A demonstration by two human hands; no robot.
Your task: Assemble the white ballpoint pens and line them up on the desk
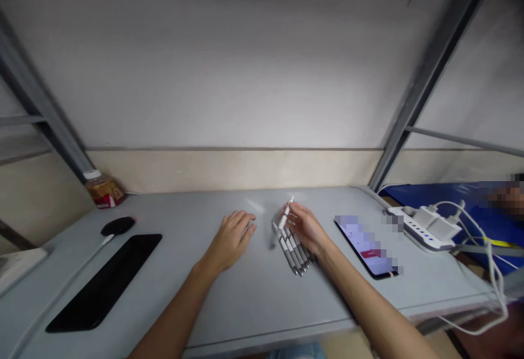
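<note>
Between the fingers of my right hand (pixel 307 228) is a white pen (pixel 285 214), tilted and raised a little above the desk. Just under that hand lies a row of several pens (pixel 292 251), white and grey with silvery tips, side by side on the grey desk (pixel 254 304). Part of the row is hidden by my right hand. To the left of the pens, my left hand (pixel 233 237) hovers over or rests on the desk, fingers loosely bent and thumb apart, with nothing in it.
A phone with a lit screen (pixel 368 250) lies right of my right arm, near a white power strip (pixel 421 231) with cables. At left are a black phone-like slab (pixel 106 282), a black mouse-like object (pixel 118 226) and a bottle (pixel 103 189). Another person's hand (pixel 510 201) shows far right.
</note>
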